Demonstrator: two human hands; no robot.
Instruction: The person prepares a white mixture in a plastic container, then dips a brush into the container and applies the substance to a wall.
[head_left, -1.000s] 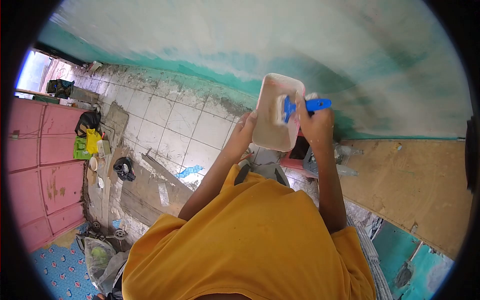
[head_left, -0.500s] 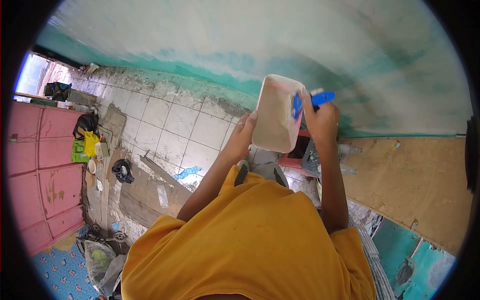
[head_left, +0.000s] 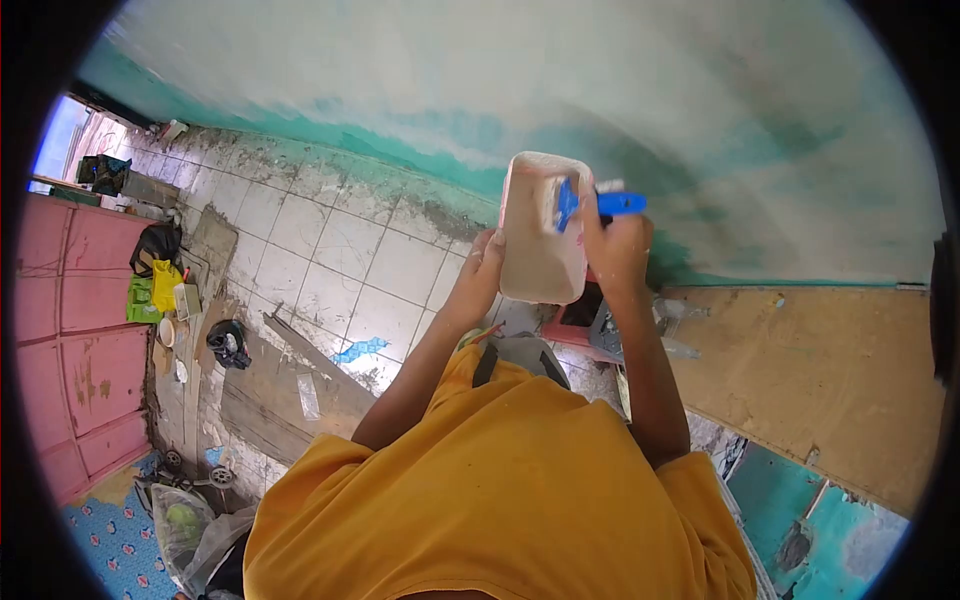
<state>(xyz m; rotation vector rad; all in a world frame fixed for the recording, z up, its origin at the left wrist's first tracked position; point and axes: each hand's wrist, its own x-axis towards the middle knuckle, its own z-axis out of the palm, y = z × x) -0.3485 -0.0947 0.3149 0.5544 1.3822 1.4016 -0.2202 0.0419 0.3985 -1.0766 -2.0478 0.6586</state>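
Observation:
In the head view, my left hand (head_left: 482, 272) grips the left edge of a shallow rectangular paint tray (head_left: 530, 262), coated inside with whitish paint. My right hand (head_left: 617, 245) is wrapped round a paintbrush (head_left: 612, 204) with a blue handle. The brush's pale bristles rest over or against the inside of the tray, near its right side; exact contact is hard to make out. Just beyond both hands rises a wall (head_left: 660, 80) with patchy whitish paint over turquoise.
White floor tiles (head_left: 330, 245) stretch to the left. Wooden planks (head_left: 260, 405), a black bag (head_left: 228, 343) and a yellow bag (head_left: 166, 285) lie near a pink panel (head_left: 100, 345). A brown board (head_left: 800, 360) stands at right, with plastic bottles (head_left: 680, 347) beside it.
The brush and my right hand have shifted left, further over the tray. The tray has moved slightly left with my left hand, and the whole view has shifted a little.

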